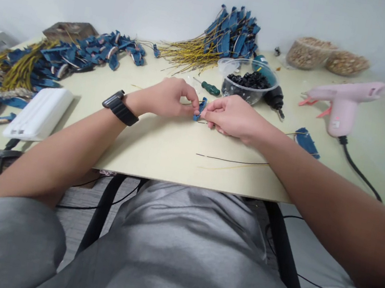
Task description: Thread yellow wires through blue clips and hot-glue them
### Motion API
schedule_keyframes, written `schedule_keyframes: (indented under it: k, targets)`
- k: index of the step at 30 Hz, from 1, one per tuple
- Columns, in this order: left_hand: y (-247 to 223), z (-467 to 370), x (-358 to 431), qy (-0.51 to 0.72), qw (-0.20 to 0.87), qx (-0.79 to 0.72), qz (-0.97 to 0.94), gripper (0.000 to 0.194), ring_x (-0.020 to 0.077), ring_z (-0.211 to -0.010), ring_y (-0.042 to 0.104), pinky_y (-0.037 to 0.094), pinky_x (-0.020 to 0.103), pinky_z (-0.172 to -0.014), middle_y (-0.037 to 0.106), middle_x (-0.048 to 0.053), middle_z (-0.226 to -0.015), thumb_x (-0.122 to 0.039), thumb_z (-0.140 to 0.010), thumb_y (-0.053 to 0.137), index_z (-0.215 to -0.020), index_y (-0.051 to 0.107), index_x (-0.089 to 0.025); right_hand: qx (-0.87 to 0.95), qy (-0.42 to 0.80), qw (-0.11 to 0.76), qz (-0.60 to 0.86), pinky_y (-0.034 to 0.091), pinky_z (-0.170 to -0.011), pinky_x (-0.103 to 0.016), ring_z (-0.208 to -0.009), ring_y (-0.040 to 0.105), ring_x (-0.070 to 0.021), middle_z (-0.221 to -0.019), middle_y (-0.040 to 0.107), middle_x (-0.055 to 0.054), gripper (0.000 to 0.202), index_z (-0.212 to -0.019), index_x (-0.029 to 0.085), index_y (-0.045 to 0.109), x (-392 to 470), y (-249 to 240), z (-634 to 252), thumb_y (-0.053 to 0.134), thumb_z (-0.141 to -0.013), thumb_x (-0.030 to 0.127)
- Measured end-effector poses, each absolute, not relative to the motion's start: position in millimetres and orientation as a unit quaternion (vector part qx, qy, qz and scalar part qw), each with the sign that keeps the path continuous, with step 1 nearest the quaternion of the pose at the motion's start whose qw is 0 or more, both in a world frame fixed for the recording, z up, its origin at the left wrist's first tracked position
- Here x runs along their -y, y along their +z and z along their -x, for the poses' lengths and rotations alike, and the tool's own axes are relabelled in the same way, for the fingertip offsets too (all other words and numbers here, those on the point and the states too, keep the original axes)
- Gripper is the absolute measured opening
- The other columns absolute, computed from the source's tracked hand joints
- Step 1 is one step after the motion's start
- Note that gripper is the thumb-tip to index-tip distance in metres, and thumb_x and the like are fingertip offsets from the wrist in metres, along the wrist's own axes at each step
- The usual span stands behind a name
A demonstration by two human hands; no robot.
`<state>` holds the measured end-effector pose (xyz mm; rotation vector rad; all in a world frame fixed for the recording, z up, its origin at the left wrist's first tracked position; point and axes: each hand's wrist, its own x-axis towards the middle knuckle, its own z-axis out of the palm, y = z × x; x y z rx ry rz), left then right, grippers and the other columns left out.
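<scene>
Over the middle of the table, my left hand [174,98] pinches a small blue part [201,108] between thumb and fingers. My right hand [231,115] is closed at the other side of the same part, fingertips pressed against it; they partly hide it. A thin wire runs out near the left fingers. Below my right hand lie a black wire [230,160] and a yellow wire [225,166]. By my right forearm rests another blue piece [307,141] with wire attached. Just beyond the hands is a green-handled screwdriver [210,88].
A clear tub [247,94] of black parts stands beyond my right hand, with a power drill [274,98] beside it. A pink glue gun [345,102] is at right. Bundled blue parts [232,33] with yellow wires lie behind; more parts [71,54] and a white power bank [38,112] are left.
</scene>
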<state>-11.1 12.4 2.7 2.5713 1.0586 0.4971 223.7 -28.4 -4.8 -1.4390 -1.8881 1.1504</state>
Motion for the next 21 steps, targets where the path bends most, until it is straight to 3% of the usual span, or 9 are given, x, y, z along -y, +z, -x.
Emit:
schedule_keyframes:
  k: [16, 21]
  targets:
    - [4.0, 11.1, -11.5, 0.169, 0.168, -0.382, -0.893, 0.027, 0.0284, -0.107, 0.078, 0.055, 0.044, -0.111, 0.091, 0.007, -0.109, -0.046, -0.092, 0.076, -0.098, 0.091, -0.024, 0.691, 0.403, 0.26, 0.541, 0.025, -0.05, -0.034, -0.05, 0.042, -0.01, -0.075, 0.075, -0.005, 0.011, -0.087, 0.017, 0.082, 28.4, -7.5, -221.4, 0.083, -0.098, 0.014]
    - [2.2, 10.4, -11.3, 0.183, 0.162, -0.389, -0.888, 0.025, 0.0302, -0.113, 0.077, 0.055, 0.044, -0.114, 0.09, 0.006, -0.106, -0.043, -0.089, 0.079, -0.101, 0.091, -0.025, 0.694, 0.38, 0.27, 0.549, 0.031, -0.053, -0.033, -0.055, 0.048, -0.0108, -0.075, 0.075, -0.006, 0.018, -0.082, 0.017, 0.08, 33.1, -3.8, -217.9, 0.084, -0.098, 0.01]
